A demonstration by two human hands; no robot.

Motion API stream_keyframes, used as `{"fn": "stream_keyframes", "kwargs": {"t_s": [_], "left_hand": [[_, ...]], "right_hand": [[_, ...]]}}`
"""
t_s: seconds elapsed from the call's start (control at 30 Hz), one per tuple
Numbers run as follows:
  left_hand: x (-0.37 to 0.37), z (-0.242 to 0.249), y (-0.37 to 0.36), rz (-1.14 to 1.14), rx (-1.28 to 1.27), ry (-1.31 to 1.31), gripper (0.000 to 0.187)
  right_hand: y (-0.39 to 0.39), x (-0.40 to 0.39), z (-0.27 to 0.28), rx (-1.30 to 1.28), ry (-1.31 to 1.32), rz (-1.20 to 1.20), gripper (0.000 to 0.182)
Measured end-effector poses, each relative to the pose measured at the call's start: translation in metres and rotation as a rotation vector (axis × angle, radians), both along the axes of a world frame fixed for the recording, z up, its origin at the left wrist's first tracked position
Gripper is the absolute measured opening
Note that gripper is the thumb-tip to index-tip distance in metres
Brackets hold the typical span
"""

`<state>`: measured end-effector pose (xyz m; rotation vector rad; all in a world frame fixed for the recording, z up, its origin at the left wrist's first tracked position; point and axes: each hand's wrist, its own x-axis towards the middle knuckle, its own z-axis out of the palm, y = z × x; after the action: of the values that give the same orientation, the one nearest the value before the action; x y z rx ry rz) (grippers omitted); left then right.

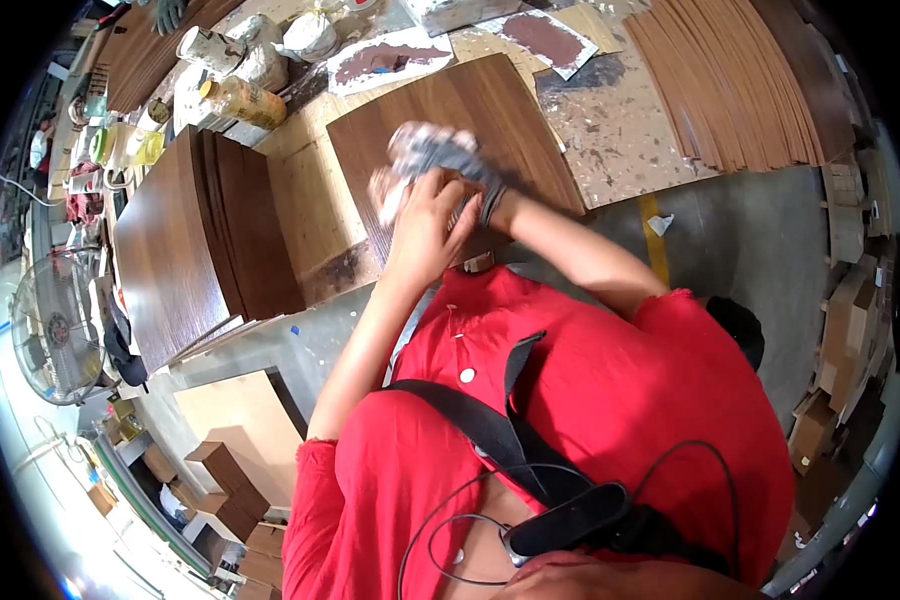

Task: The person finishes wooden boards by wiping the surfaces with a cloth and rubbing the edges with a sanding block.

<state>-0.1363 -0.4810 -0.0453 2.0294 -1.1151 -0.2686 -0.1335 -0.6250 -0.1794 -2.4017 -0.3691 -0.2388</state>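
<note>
On stained workbench (625,150), brown panel (505,120) beneath left hand (430,222) and gloved right hand (445,160), grips unclear, fan (58,328) at left

I log: passage, worktable (622,150) strip between board (450,95) and right panel stack (715,85); obstacles, left panel stack (175,235), yellow-capped bottle (248,103).
</note>
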Motion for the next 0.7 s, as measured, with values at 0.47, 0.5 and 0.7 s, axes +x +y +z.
{"fn": "stream_keyframes", "kwargs": {"t_s": [0.47, 0.5, 0.7], "left_hand": [[-0.008, -0.106, 0.03, 0.291, 0.56, -0.396, 0.066], [-0.008, -0.103, 0.031, 0.278, 0.568, -0.394, 0.066], [-0.008, -0.106, 0.03, 0.293, 0.524, -0.347, 0.066]], "right_hand": [[-0.01, -0.092, 0.012, -0.481, 0.034, -0.471, 0.049], [-0.003, -0.099, 0.008, -0.509, 0.117, -0.428, 0.048], [-0.086, -0.016, 0.007, -0.485, 0.068, -0.502, 0.048]]}}
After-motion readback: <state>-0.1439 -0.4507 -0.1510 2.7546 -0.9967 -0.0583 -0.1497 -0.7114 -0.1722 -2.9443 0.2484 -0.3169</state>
